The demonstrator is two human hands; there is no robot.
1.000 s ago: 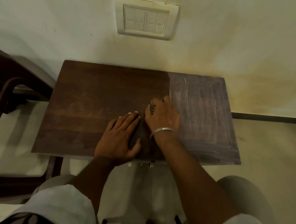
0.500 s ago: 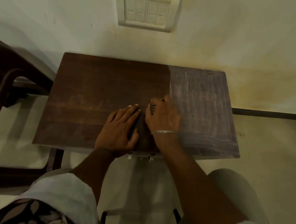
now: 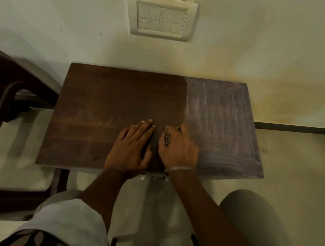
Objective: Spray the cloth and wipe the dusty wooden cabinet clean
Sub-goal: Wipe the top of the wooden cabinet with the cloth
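The wooden cabinet (image 3: pixel 107 105) stands against the wall, seen from above. Its left and middle top is dark brown; the right third (image 3: pixel 221 129) is grey with streaked dust. A dark cloth (image 3: pixel 155 152) lies near the front edge, mostly covered by both hands. My left hand (image 3: pixel 130 149) presses flat on the cloth's left side with straight fingers. My right hand (image 3: pixel 179 148), wearing a ring and a bangle, presses on the cloth's right side, at the border of the dusty part. No spray bottle is in view.
A dark wooden chair frame (image 3: pixel 3 106) stands close on the left of the cabinet. A white switch plate (image 3: pixel 160 18) is on the wall above. Small pale metal fittings (image 3: pixel 153 177) hang under the cabinet's front edge. My knees are below, over pale floor.
The view has shifted a little. Both hands stay on the cloth at about the same spot on the cabinet top.
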